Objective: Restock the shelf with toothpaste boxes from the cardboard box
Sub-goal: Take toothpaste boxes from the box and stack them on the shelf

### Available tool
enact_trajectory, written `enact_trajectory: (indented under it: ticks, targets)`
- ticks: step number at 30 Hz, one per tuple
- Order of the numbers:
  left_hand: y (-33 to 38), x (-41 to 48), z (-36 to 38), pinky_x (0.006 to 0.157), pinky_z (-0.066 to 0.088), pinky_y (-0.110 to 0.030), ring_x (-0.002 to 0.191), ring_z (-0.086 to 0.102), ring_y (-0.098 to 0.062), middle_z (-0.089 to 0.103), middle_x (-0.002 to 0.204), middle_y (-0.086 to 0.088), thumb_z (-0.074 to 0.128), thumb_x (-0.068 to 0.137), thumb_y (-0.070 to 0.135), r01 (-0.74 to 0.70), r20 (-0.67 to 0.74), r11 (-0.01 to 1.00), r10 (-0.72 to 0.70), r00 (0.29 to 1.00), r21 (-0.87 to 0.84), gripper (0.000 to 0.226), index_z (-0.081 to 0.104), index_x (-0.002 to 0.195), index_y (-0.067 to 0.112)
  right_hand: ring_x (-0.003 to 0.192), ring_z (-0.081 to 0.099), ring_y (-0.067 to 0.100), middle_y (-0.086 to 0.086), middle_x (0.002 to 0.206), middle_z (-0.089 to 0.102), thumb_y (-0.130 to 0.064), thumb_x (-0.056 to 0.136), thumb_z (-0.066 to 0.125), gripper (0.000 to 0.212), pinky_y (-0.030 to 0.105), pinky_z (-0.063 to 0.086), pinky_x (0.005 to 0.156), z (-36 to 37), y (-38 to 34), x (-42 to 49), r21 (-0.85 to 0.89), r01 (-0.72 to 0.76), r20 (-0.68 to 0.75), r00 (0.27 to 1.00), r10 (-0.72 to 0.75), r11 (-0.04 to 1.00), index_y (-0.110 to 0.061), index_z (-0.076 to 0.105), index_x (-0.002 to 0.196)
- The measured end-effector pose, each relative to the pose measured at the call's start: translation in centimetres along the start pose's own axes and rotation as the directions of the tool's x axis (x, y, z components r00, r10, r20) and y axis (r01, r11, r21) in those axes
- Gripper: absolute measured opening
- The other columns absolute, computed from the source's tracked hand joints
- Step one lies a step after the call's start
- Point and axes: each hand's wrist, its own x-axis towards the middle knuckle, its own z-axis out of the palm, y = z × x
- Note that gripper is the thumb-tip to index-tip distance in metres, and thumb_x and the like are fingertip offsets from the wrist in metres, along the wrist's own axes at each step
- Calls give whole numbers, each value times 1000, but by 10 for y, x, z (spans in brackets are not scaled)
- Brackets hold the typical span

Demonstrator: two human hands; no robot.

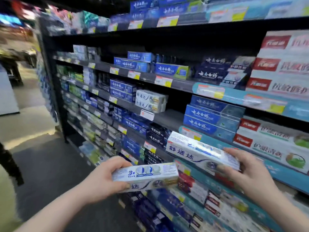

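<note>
My left hand grips one silver-white toothpaste box by its left end, held level in front of the lower shelves. My right hand holds a second silver-white toothpaste box by its right end, tilted with its left end raised toward the shelf. On the middle shelf, a small stack of matching silver-white boxes stands with bare shelf space to its right. The cardboard box is out of view.
Black shelving runs from far left to near right, packed with blue boxes and red-and-white boxes. Price tags line the shelf edges. The aisle floor lies to the left, with a dark figure's leg at the left edge.
</note>
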Motion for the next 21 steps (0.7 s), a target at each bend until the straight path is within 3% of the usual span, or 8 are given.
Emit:
enact_trajectory:
  ticks: [3, 6, 11, 18, 21]
  targets:
    - [-38, 28, -56, 83, 43, -18, 95, 56, -7, 54, 103, 14, 64, 53, 45, -46, -8, 998, 46, 999, 31, 50, 53, 102, 44, 106, 53, 17, -5, 107, 56, -43, 67, 75, 59, 29, 36, 88, 47, -37, 41, 34, -8, -29, 1000, 9, 999, -22, 58, 119]
    - [-72, 54, -102, 85, 43, -20, 95, 57, -9, 58, 96, 7, 63, 51, 47, -64, -19, 997, 65, 998, 47, 53, 53, 103, 42, 104, 54, 15, -5, 112, 56, -27, 75, 73, 50, 27, 37, 84, 89, -71, 78, 33, -25, -43, 999, 26, 999, -22, 55, 121]
    - [-115, 98, -148, 76, 41, -13, 92, 56, -5, 54, 103, 14, 62, 52, 49, -111, -14, 994, 112, 994, 5, 50, 56, 100, 39, 99, 44, 8, -8, 112, 50, -32, 79, 68, 48, 25, 33, 83, 138, -112, 126, -21, -65, -42, 997, 64, 998, -22, 52, 124]
    - [-159, 158, -158, 78, 39, -6, 96, 55, 1, 52, 109, 21, 61, 50, 50, -131, -15, 989, 130, 991, -76, 47, 52, 95, 57, 95, 48, 12, -1, 112, 52, -30, 76, 71, 47, 24, 35, 80, 175, -125, 211, -63, -90, -46, 995, 87, 994, -19, 57, 120]
    - [-175, 186, -162, 79, 41, -10, 97, 55, 0, 51, 109, 22, 60, 51, 50, -122, -9, 991, 122, 993, -56, 50, 51, 100, 53, 95, 47, 9, -5, 107, 50, -29, 77, 70, 46, 22, 33, 81, 193, -119, 248, -40, -70, -52, 996, 68, 997, -18, 57, 120]
